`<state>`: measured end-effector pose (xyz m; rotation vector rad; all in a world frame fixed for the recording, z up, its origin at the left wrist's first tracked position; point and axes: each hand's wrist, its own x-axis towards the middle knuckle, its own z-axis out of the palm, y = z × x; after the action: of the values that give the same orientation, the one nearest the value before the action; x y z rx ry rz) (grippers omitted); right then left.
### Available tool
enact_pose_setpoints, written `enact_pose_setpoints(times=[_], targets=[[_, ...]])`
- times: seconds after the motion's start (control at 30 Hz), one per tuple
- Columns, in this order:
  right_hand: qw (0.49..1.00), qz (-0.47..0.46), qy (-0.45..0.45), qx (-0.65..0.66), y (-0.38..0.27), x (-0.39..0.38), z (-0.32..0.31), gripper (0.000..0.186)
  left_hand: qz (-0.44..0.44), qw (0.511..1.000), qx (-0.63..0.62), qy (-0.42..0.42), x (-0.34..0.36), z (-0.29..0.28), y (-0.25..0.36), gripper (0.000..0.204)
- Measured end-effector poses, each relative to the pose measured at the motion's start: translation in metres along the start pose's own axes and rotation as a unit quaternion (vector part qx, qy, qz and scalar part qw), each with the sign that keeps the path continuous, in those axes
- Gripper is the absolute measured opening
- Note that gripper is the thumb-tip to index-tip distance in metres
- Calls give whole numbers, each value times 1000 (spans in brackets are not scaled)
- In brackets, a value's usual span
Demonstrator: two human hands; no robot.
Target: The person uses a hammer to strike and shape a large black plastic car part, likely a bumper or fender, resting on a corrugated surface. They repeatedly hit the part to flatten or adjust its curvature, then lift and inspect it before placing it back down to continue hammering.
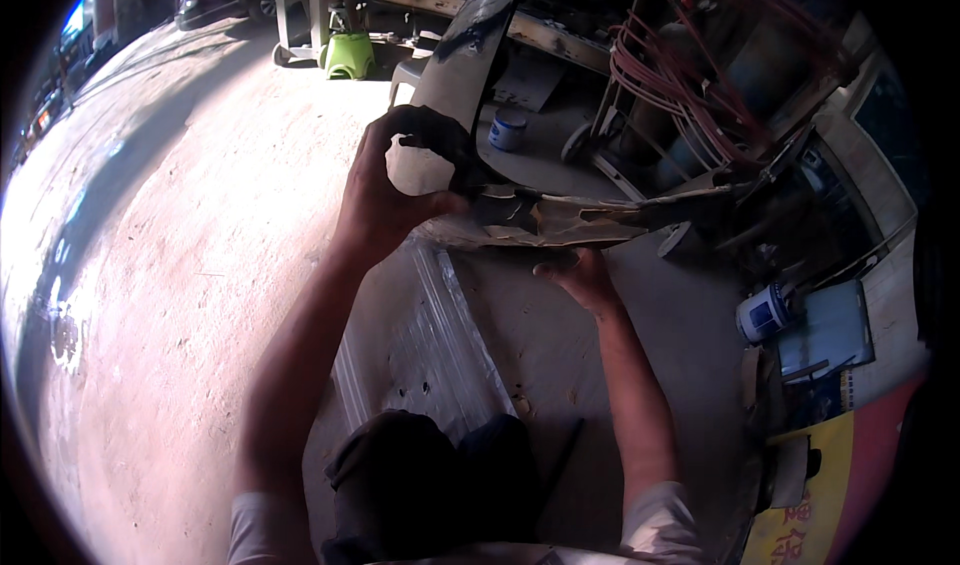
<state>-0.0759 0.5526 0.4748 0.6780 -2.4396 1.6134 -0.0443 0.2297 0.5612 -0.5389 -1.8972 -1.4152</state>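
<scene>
A long, narrow panel (pixel 560 220) with torn, peeling brown and grey layers along its edge is held up in front of me. At its left end, my left hand (pixel 380 190) curves in a C shape, its thumb against the edge and its shadowed fingers hooked over the top. My right hand (pixel 587 280) is at the underside near the middle, thumb stretched to the left and the other fingers mostly hidden behind the panel. A tall, glossy curved piece (pixel 465 65) rises just beyond my left hand; I cannot tell whether it joins the panel.
Clear plastic sheeting (pixel 430 335) lies on the floor before my knees. A blue-and-white can (pixel 507 130) and a bright green stool (pixel 349 56) stand farther off. At right are a trolley with coiled red hoses (pixel 660 85), a white-and-blue bucket (pixel 763 313) and leaning panels.
</scene>
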Motion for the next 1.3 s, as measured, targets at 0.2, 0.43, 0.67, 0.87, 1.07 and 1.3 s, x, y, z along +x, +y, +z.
enact_pose_setpoints(times=[0.2,0.43,0.67,0.87,1.07,1.3], targets=[[988,53,19,145,4,41,60,80,-12,1000,-3,3,16,-1,-2,92],[988,-14,52,141,-2,62,52,77,9,1000,-6,-25,54,5,0,94],[944,-88,44,314,-100,69,30,54,99,993,-64,7,107,-11,88,103],[856,-190,34,480,-182,65,28,51,181,977,-92,64,133,-31,182,86],[834,-129,166,511,-232,36,35,48,183,978,-33,98,124,-37,207,90],[861,-104,252,429,-249,-26,44,39,211,930,263,144,88,-45,219,87]])
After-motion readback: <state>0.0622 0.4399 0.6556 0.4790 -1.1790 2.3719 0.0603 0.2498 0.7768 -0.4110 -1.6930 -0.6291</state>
